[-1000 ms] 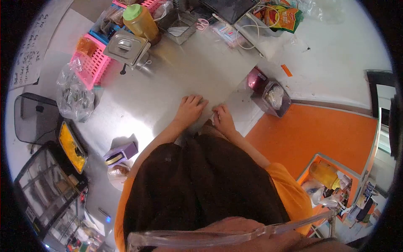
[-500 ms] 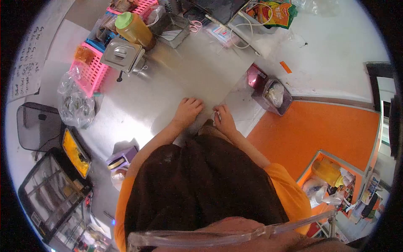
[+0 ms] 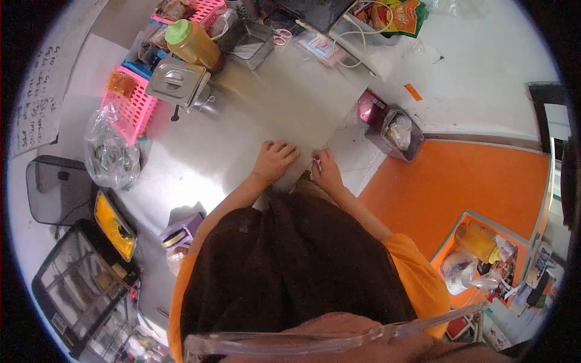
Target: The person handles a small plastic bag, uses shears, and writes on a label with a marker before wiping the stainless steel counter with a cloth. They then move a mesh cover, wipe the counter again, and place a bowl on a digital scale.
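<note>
Left-hand grip: fingers loosely extended, palm down, resting on the bench near its front edge. Right-hand grip: fingers curled at the same edge, just beside the left; cannot tell whether anything is pinched in it. Bench is bare metal, directly under and ahead of both hands.

Nearest camera: clear plastic frame, dark apron, orange sleeve; no legible print on any.

Left of the body, purple box on the bench. Farther left, tray of yellow stuff and clear plastic bag. Right of the body, orange panel; below it, a yellowish bottle lies among clutter, lettering there too small.

Beyond the right hand: dark square bin with crumpled clear plastic inside, shiny maroon item touching it.

Far side: lidded steel pan, pink basket, green-capped bottle, steel tray with thin sticks, pink-handled scissors, pink-and-white pack with print unreadable. Green-and-red packet, top right, has big lettering partly crossed by a white cable; brand not readable.

Handwritten sheet, far left: dark sideways lines with numerals and dashes, words too blurred.
</note>
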`<action>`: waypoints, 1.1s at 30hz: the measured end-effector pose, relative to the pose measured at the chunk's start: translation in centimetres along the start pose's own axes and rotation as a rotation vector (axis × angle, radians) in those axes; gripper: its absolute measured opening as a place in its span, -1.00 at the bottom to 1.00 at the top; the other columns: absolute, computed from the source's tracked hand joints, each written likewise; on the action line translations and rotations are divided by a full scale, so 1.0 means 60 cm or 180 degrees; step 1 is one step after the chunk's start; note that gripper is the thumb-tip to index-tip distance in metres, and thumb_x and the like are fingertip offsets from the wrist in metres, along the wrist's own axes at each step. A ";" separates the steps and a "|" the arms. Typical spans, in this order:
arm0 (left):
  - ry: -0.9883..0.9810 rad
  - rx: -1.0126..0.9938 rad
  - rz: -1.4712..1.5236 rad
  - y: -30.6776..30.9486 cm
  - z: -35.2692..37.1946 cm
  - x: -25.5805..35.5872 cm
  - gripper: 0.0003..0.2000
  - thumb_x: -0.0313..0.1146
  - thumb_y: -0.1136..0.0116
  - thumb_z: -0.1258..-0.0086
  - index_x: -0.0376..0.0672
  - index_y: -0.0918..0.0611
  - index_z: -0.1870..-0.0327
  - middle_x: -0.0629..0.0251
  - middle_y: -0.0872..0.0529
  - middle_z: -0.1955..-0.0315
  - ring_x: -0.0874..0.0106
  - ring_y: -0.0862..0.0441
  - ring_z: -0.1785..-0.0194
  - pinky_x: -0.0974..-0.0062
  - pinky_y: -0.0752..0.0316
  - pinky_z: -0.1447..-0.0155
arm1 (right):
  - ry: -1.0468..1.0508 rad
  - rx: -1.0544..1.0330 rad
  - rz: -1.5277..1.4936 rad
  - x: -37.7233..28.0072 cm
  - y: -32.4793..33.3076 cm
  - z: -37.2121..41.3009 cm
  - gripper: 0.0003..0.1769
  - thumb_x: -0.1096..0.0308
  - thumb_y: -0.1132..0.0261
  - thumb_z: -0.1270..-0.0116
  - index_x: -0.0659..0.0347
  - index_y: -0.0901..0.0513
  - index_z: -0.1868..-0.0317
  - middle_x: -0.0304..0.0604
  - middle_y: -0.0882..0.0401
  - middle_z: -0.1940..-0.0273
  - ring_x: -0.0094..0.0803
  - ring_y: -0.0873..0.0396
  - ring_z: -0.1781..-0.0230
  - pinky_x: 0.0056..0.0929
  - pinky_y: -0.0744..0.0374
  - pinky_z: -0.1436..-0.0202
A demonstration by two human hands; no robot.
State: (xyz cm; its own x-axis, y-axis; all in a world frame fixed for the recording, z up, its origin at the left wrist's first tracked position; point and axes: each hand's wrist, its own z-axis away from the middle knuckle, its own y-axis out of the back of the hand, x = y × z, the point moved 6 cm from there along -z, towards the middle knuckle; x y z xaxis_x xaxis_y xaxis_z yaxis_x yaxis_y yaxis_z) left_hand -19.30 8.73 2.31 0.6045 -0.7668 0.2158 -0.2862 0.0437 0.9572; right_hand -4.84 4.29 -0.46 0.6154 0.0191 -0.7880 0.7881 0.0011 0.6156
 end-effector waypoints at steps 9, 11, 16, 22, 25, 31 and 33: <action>-0.0111 -0.0069 0.0152 0.004 -0.002 -0.007 -0.68 -0.38 -0.03 -0.06 0.04 -0.52 0.10 0.46 -0.49 0.09 0.41 -0.40 0.00 0.23 -0.28 -0.04 | -0.0104 0.0106 0.0099 -0.004 -0.001 -0.002 -0.75 0.58 -0.08 -0.05 0.28 -0.35 0.20 0.08 -0.31 0.26 0.00 -0.39 0.24 -0.18 -0.41 0.20; -0.0256 -0.0132 0.0072 0.005 0.005 -0.010 -0.68 -0.38 -0.02 -0.07 0.03 -0.51 0.08 0.46 -0.49 0.06 0.42 -0.40 -0.02 0.24 -0.27 -0.06 | -0.0174 0.0134 0.0096 -0.005 -0.002 -0.004 -0.74 0.59 -0.07 -0.05 0.27 -0.35 0.19 0.08 -0.31 0.27 0.01 -0.39 0.24 -0.18 -0.41 0.21; -0.0383 -0.0211 0.0173 0.005 0.017 -0.020 -0.68 -0.38 -0.02 -0.08 0.00 -0.52 0.08 0.47 -0.48 0.01 0.43 -0.41 -0.02 0.29 -0.26 -0.09 | -0.0306 0.0203 -0.0005 0.000 -0.009 -0.007 -0.73 0.61 -0.04 -0.02 0.26 -0.34 0.20 0.08 -0.29 0.29 0.04 -0.36 0.28 -0.16 -0.39 0.25; -0.0337 -0.0312 0.0194 0.012 -0.001 -0.013 -0.68 -0.38 -0.03 -0.08 -0.03 -0.51 0.07 0.43 -0.49 0.07 0.42 -0.43 0.03 0.32 -0.28 -0.07 | -0.0360 0.0290 0.0058 -0.003 -0.012 -0.009 -0.74 0.63 -0.03 0.00 0.28 -0.33 0.23 0.09 -0.28 0.30 0.03 -0.36 0.31 -0.16 -0.39 0.28; -0.0420 -0.0352 0.0170 0.010 -0.009 -0.013 -0.70 -0.37 -0.03 -0.07 -0.03 -0.53 0.11 0.43 -0.50 0.14 0.41 -0.43 0.07 0.34 -0.30 -0.04 | -0.0300 0.0296 0.0104 0.001 -0.014 -0.009 -0.75 0.63 -0.03 -0.01 0.28 -0.33 0.23 0.09 -0.28 0.30 0.04 -0.37 0.31 -0.17 -0.40 0.29; -0.0692 -0.0676 -0.0012 0.017 -0.046 -0.011 -0.80 -0.36 -0.02 -0.06 -0.01 -0.56 0.25 0.45 -0.50 0.23 0.43 -0.42 0.07 0.34 -0.29 -0.06 | -0.0222 0.0331 0.0105 -0.002 -0.010 -0.007 -0.75 0.62 -0.04 -0.01 0.28 -0.34 0.23 0.08 -0.29 0.29 0.04 -0.39 0.29 -0.18 -0.41 0.29; -0.0800 -0.0927 -0.0124 0.019 -0.053 -0.007 -0.79 -0.34 -0.03 -0.08 0.00 -0.56 0.22 0.46 -0.52 0.18 0.44 -0.41 0.01 0.29 -0.26 -0.11 | -0.0352 0.0190 0.0029 0.005 -0.012 -0.005 -0.73 0.57 -0.05 -0.04 0.26 -0.35 0.19 0.11 -0.30 0.24 0.11 -0.39 0.25 -0.08 -0.42 0.24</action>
State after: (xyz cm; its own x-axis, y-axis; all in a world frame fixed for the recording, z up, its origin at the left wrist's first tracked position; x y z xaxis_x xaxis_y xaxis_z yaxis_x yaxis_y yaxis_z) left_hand -17.48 11.14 3.93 0.3994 -0.9029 0.1588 -0.0216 0.1639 0.9862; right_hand -5.24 4.62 -1.10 0.6175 -0.0914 -0.7812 0.7799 -0.0583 0.6232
